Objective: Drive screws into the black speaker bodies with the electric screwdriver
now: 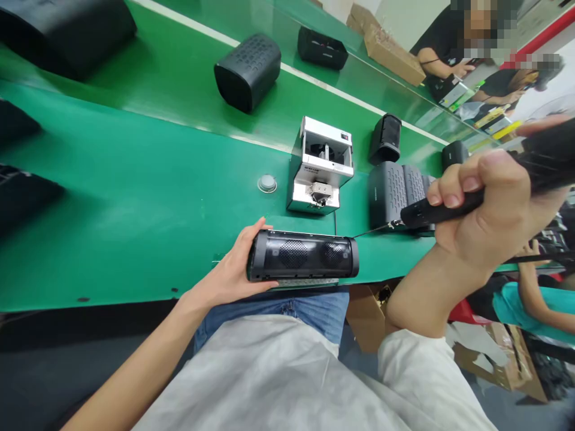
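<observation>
My left hand grips the left end of a black speaker at the bench's front edge, thumb along the far side and fingers along the near side. Two round perforated grilles show on the speaker's upper face. My right hand is wrapped round a black electric screwdriver, raised to the right. Its thin bit points left, and the tip appears close to the speaker's right end; whether they touch I cannot tell. Behind the speaker stands a white screw feeder, with a small round metal dish to its left.
Black speaker housings stand right of the feeder. More speakers sit on the green conveyor belt beyond the bench mat. Cardboard boxes are on the floor at right. Other people work across the line and at far right.
</observation>
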